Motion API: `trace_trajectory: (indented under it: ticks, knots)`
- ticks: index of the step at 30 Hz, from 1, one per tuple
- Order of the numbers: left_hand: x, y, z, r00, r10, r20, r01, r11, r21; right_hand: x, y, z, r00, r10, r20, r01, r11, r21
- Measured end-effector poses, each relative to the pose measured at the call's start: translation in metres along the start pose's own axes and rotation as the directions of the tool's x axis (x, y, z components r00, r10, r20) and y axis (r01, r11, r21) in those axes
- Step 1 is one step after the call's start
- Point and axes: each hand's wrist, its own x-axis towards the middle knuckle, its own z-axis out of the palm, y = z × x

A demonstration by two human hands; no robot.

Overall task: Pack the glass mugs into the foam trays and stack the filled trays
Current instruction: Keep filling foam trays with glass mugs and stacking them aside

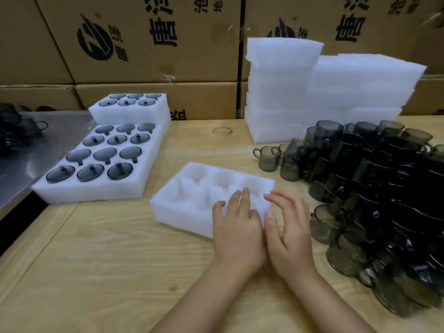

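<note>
Wooden table (108,272), left hand (236,233) flat on foam tray (189,203)

A pale wooden bench (96,260) fills the lower frame, with a ring-shaped knot (222,131) near its far edge. A shiny metal sheet (36,152) lies at the left. Brown cardboard boxes (144,66), printed with black characters and a round logo (95,40), are stacked across the top.
</note>
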Motion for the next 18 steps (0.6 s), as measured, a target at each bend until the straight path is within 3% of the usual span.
trace_trajectory:
  ticks: [4,6,9,11,12,13,15,18]
  knots:
    - [-0.015,0.012,-0.007,0.998,-0.007,0.066,0.012,0.997,-0.072,0.001,0.010,0.005,0.948,0.265,0.176,-0.275,0.961,0.032]
    - [-0.018,-0.003,-0.014,0.996,0.079,0.047,-0.066,0.973,-0.223,0.001,0.014,0.006,0.928,0.306,0.212,-0.320,0.947,0.038]
    - [-0.015,-0.052,-0.028,0.948,0.248,-0.198,-0.308,0.867,-0.390,0.002,0.016,0.005,0.916,0.335,0.221,-0.349,0.937,0.027]
    - [-0.010,-0.090,-0.030,0.940,0.067,-0.335,-0.244,0.820,-0.518,0.003,0.015,0.003,0.896,0.359,0.263,-0.369,0.929,-0.013]
    - [-0.007,-0.105,-0.029,0.940,-0.112,-0.323,-0.136,0.743,-0.656,0.004,0.015,0.002,0.882,0.369,0.294,-0.371,0.927,-0.052]
    - [-0.005,-0.115,-0.024,0.916,-0.310,-0.254,-0.024,0.590,-0.807,0.005,0.015,0.001,0.870,0.374,0.323,-0.367,0.926,-0.085]
    - [-0.003,-0.128,-0.009,0.816,-0.578,0.021,0.131,0.150,-0.980,0.008,0.015,-0.004,0.848,0.389,0.359,-0.377,0.920,-0.106]
    - [-0.005,-0.141,0.009,0.737,-0.564,0.371,0.192,-0.352,-0.916,0.013,0.015,-0.010,0.821,0.413,0.393,-0.411,0.907,-0.093]
